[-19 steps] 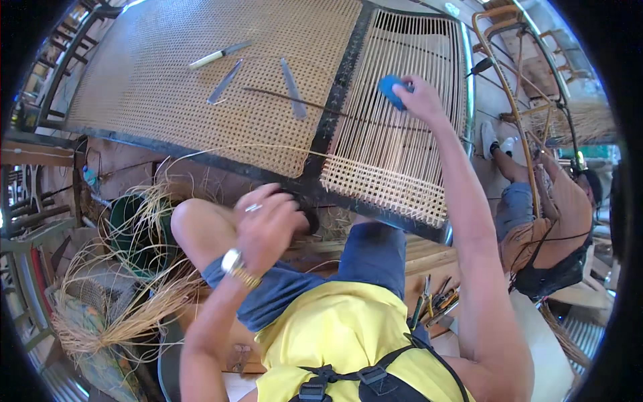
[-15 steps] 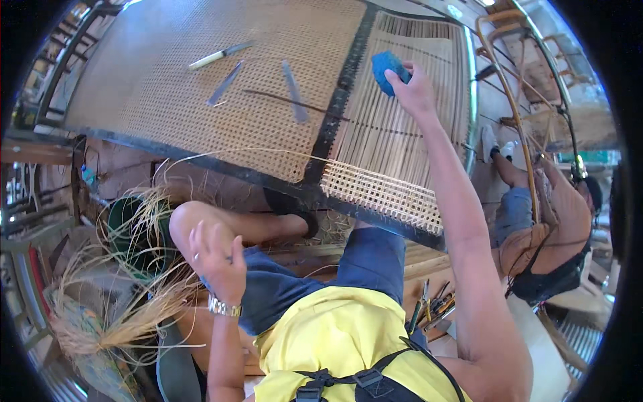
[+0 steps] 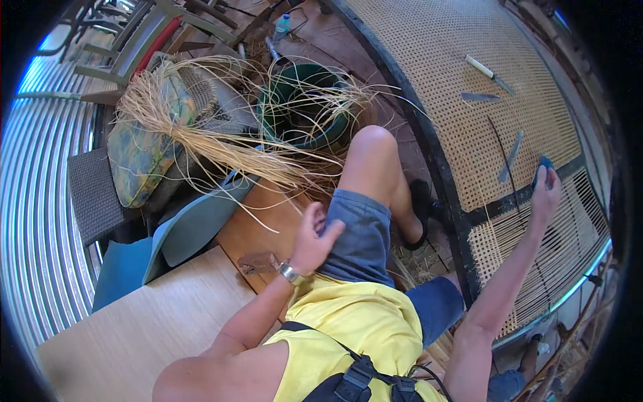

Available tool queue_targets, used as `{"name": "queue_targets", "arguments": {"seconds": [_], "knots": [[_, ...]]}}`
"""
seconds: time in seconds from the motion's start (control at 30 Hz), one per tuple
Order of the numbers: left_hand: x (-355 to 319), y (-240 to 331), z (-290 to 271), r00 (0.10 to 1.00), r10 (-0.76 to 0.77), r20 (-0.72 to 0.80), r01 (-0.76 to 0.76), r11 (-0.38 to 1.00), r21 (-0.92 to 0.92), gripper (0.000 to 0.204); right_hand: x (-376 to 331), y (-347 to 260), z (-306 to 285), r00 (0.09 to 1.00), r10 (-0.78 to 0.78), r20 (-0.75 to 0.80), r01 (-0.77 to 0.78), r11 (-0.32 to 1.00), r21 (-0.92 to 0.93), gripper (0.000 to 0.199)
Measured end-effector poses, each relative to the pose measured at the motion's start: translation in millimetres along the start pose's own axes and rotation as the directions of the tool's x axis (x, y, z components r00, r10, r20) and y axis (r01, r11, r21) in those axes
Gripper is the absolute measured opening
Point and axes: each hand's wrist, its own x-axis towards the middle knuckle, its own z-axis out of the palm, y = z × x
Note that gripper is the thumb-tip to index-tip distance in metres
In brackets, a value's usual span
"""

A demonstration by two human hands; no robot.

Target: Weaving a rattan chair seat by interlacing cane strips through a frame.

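At the right, my right hand (image 3: 548, 194) grips a blue sponge-like piece (image 3: 542, 167) over the woven cane panel (image 3: 455, 40), close to the dark bar that crosses it. My left hand (image 3: 316, 240) hovers beside my thigh, fingers loosely apart and nothing seen in it. On the panel lie a knife with a pale handle (image 3: 479, 65), a flat grey strip (image 3: 479, 97) and a second, translucent one (image 3: 512, 157). A thin dark rod (image 3: 502, 151) runs across the cane. Long strands cover the near section, partly woven at its edge.
Left of my knee stands a green bucket (image 3: 308, 143) with loose cane strands. A large cane bundle (image 3: 221, 153) lies over a patterned cushion (image 3: 134, 171). Nearby are a blue mat (image 3: 124, 268), a brown block (image 3: 258, 262) and a wooden board (image 3: 161, 321). Another person's leg shows lower right.
The view has swung left, so the panel now sits at the right. My left hand, earlier raised by my knee, is beside my thigh. My right hand still holds the blue piece.
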Motion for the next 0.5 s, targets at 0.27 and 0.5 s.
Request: {"name": "queue_targets", "arguments": {"seconds": [0.27,0.5], "knots": [[51.0,-69.7,-97.1,0.787,-0.455,-0.416,0.115,0.771,-0.626,0.039,-104.9,-105.7,-12.1,0.997,-0.066,0.029,0.046,0.895,0.444,0.022],[160.6,-76.8,-84.9,0.781,-0.392,-0.487,-0.063,0.725,-0.686,0.026,-216.1,-183.0,-13.1,0.728,-0.408,0.551,0.008,0.809,0.588,0.013]]}}
